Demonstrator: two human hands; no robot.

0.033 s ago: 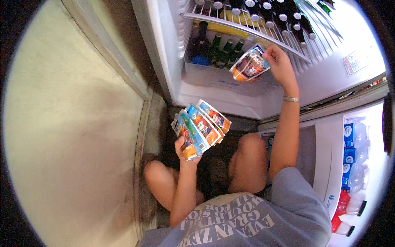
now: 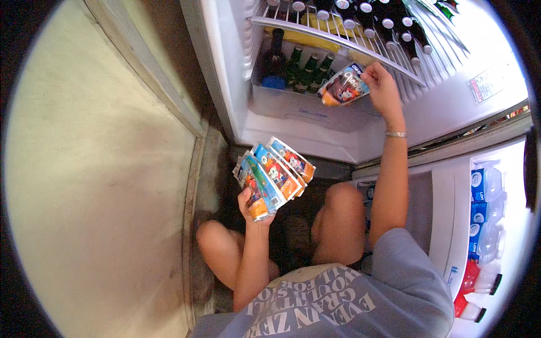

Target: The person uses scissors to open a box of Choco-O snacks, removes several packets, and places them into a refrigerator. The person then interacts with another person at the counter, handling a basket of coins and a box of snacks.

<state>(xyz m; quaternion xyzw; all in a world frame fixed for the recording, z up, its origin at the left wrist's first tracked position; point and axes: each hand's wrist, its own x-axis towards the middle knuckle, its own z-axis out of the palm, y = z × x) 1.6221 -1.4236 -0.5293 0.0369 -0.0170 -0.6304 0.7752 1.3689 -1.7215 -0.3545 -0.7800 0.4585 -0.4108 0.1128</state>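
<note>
My left hand (image 2: 252,207) is closed round a fanned stack of drink pouches (image 2: 276,173), blue and orange with cartoon figures, held in front of the fridge opening. Up at the right, my right hand (image 2: 383,87) pinches one chocolate drink pouch (image 2: 345,85) by its top corner. That pouch hangs tilted above the clear bin (image 2: 304,107) at the bottom of the fridge, just under the wire shelf. Inside the bin stand several green glass bottles (image 2: 307,73) and a dark bottle (image 2: 274,59) at its left end. My fingertips partly cover the pouch's corner.
Dark bottles with pale caps (image 2: 389,25) lie on the wire shelf (image 2: 338,38). The open fridge door at the right holds clear water bottles (image 2: 486,214) and red-labelled bottles (image 2: 472,279). A pale wall (image 2: 101,169) fills the left. My bent knees (image 2: 345,203) are below.
The pouch in my right hand has swung slightly up and to the right, and my right wrist has shifted a little left. My left hand has barely moved.
</note>
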